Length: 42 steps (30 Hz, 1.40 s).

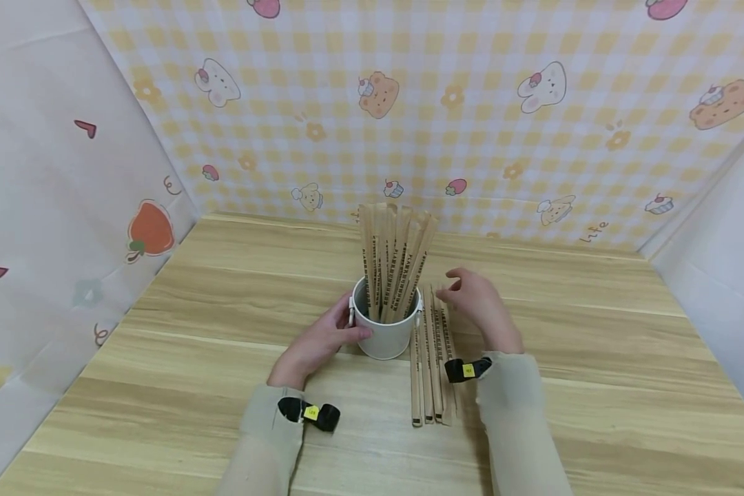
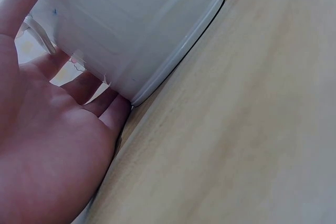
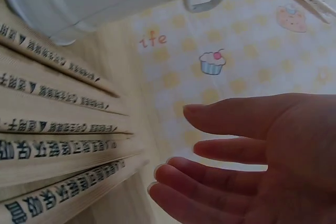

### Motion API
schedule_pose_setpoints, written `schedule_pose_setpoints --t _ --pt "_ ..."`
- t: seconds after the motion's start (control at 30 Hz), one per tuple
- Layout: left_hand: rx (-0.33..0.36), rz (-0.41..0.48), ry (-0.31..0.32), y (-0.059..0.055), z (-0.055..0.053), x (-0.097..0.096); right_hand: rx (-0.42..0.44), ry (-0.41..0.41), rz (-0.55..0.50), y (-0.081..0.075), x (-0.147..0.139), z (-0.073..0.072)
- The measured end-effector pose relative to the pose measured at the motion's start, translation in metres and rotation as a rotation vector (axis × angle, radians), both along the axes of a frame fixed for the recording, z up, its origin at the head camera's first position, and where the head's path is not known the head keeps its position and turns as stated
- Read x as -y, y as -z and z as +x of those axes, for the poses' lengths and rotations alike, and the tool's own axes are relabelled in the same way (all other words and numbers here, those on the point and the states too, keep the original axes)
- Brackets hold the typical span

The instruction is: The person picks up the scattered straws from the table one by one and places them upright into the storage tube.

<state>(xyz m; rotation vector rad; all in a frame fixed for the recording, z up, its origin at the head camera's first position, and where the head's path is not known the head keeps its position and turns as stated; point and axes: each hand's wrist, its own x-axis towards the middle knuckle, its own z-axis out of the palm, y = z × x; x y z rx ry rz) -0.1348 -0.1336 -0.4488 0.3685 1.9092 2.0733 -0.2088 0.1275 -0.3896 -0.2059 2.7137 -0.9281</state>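
Straws [image 1: 392, 262] in and right of bucket [image 1: 383, 341]

1. White bucket [image 1: 383, 341] hides the lower ends of slim packets [image 1: 398, 255] inside
2. Left hand [image 1: 319, 341]: finger ends hidden behind the bucket
3. Head view: packet print [image 1: 439, 334] too small to read

"PLA" is printed on the paper sleeves [image 1: 366, 241] in the white bucket [image 1: 382, 340], followed by Chinese characters, which are also borne by the loose sleeves [image 1: 426, 365] right of it. Behind the bucket, rightward, "life" is lettered on the checked cloth [image 1: 434, 131]. The print on the yellow tags [image 1: 311, 412] before the bucket cannot be read.
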Motion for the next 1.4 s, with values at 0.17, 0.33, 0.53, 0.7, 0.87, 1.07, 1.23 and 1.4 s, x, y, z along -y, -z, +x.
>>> schedule_pose_setpoints --t 0.17,0.33,0.53,0.7,0.87,1.07,1.23,1.4 --pt "0.011 -0.007 -0.004 0.0 0.0 0.0 0.032 0.001 -0.006 0.008 0.002 0.001" --pt "0.012 -0.011 -0.007 0.0 0.0 0.0 0.029 -0.001 0.022 0.012 0.005 0.002" --pt "0.005 0.008 0.004 0.0 0.0 0.0 0.017 -0.007 0.06 0.016 0.005 0.002" --pt "0.022 0.008 0.003 0.0 -0.001 0.0 0.0 -0.008 0.079 0.021 0.007 0.001" --pt "0.045 -0.022 -0.008 -0.006 0.002 -0.001 -0.018 -0.015 0.098 0.023 0.008 0.0" --pt "0.044 -0.048 0.001 -0.022 0.009 -0.003 -0.015 -0.015 0.104 0.023 0.006 0.0" --pt "0.04 -0.039 0.003 -0.025 0.01 -0.003 -0.024 -0.018 0.095 0.021 0.003 0.0" --pt "0.035 -0.035 0.002 -0.024 0.009 -0.003 -0.025 -0.01 0.087 0.02 0.0 0.0"
